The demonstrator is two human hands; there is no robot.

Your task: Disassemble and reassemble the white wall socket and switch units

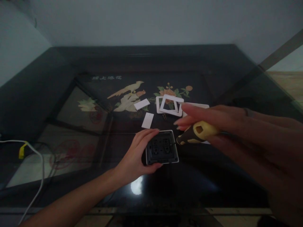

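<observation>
My left hand (pixel 136 157) grips a square wall switch (pixel 163 157) by its left side, thumb below and fingers along the top edge. The switch has a black back side facing up and a thin white rim. In my right hand (pixel 234 126) is a screwdriver (pixel 201 131) with a yellow and black handle, held between thumb and fingers. Its dark shaft points left, and the tip meets or nearly meets the right part of the switch; I cannot tell whether it sits in a screw.
Beyond the switch lie white square frames (pixel 180 108), two white rectangular plates (pixel 148 120) (pixel 142 104) and small screws (pixel 164 117). Another white piece (pixel 196 105) is partly behind my right hand. A white cable (pixel 42 170) with a yellow tag (pixel 22 150) runs along the left of the glossy black table (pixel 208 192).
</observation>
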